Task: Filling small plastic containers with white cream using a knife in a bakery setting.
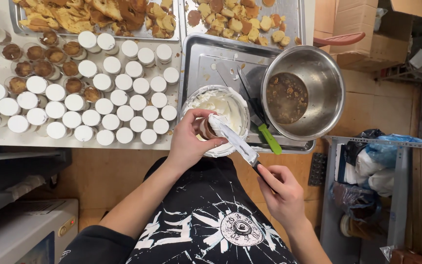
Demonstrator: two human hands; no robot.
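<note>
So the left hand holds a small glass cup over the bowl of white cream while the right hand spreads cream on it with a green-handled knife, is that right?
Nearly: in the head view the right hand holds a black-handled knife. The green-handled knife lies unused on the steel tray. The rest stands.

cream bowl (217, 103): white
spatula handle (269, 139): bright green
metal pot (313, 83): silver, brown filling
shirt (211, 220): black, white print
small cups (98, 105): white tops

a brushed steel bowl (318, 83) gleams dully on a scratched metal tray (201, 63), beside a glossy green plastic knife handle (269, 139). thick white cream (221, 105) looks smooth and wet; the same cream coats a metal spatula blade (233, 138). matt cardboard boxes (362, 44) sit behind.
</note>
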